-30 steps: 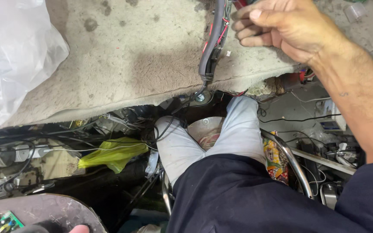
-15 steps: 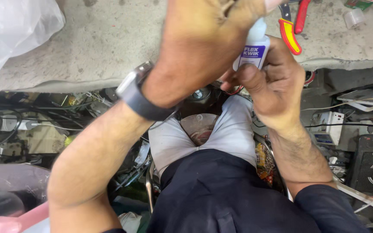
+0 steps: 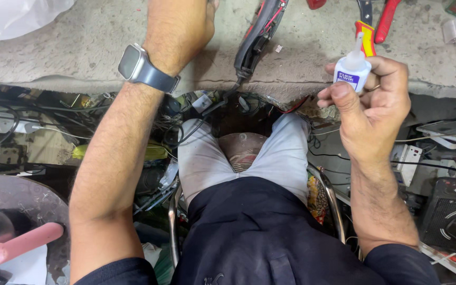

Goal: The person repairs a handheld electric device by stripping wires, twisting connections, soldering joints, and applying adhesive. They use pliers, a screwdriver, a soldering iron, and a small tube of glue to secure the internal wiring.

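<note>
While the right hand (image 3: 373,113) holds it upright above the front edge of the surface (image 3: 69,47), the small white glue bottle (image 3: 352,68) sits with its nozzle pointing up and away from the person. The fingers (image 3: 391,71) wrap behind the bottle and the thumb presses its front, so they are clamped on it. Just beyond the bottle lie pliers (image 3: 368,26) with red and yellow handles. To the left of these, a dark tool with red wiring (image 3: 257,34) lies on the surface, its cable dropping over the edge. The left hand (image 3: 183,21) rests further left on the surface; its fingers run out of the top of the view, so I cannot tell whether they are apart or together. A watch (image 3: 135,66) sits on that wrist. Clear plastic (image 3: 11,18) lies at the far left corner. Below the edge, cables, a chair frame (image 3: 333,203) and a pink handle (image 3: 17,245) surround the person's knees.
</note>
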